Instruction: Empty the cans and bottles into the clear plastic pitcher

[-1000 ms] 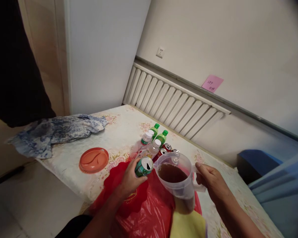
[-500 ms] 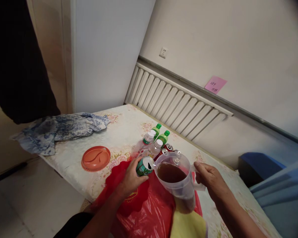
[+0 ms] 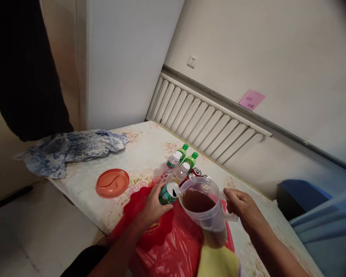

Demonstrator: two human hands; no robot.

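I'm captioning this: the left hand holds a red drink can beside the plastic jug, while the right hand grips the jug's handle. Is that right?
Not quite: the drink can in the left hand is green, not red, as the head view shows. It is beside the plastic jug, whose handle the right hand grips.

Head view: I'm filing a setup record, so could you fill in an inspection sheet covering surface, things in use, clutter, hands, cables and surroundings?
Surface: floral tablecloth, partly covered by a red plastic bag.
Things in use: open green drink can beside the spout of a translucent plastic jug holding brown liquid; contact unclear.
Clutter: orange divided dish, red scalloped tray, green-capped bottles, white-capped bottles, yellow cloth, blue-and-white cloth.
Hands: left hand grips the can; right hand grips the jug's handle.
Cables: nothing seen.
Surroundings: white radiator, wall socket, pink note.
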